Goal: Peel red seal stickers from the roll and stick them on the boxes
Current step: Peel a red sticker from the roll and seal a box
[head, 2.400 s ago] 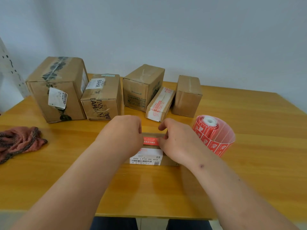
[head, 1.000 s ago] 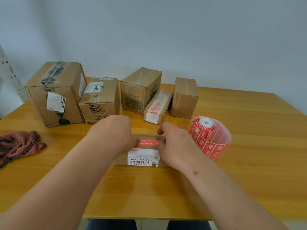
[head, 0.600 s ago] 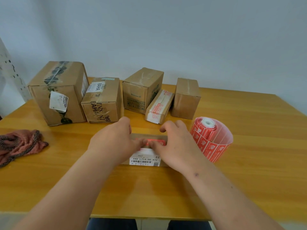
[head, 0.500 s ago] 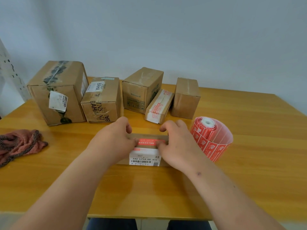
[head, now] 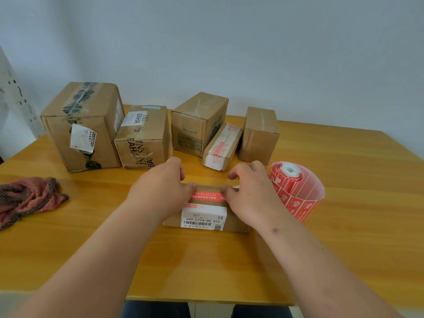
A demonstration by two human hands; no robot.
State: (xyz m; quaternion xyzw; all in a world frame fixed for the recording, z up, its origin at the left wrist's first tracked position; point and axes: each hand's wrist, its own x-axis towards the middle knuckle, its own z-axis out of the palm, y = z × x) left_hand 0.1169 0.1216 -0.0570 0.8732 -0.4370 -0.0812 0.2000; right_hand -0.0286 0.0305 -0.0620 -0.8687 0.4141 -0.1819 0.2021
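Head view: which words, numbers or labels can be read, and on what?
"642 L714-00 472": white label on the flat box.
"BAHA": second box from left, top label and front face.
Red sticker, sticker roll, other boxes' labels: print too small or blurred.

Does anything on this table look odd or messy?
Mostly tidy. The sticker roll has come loose, its coils sagging outward. A slim box leans tilted against the box beside it. A crumpled cloth lies at the left edge.
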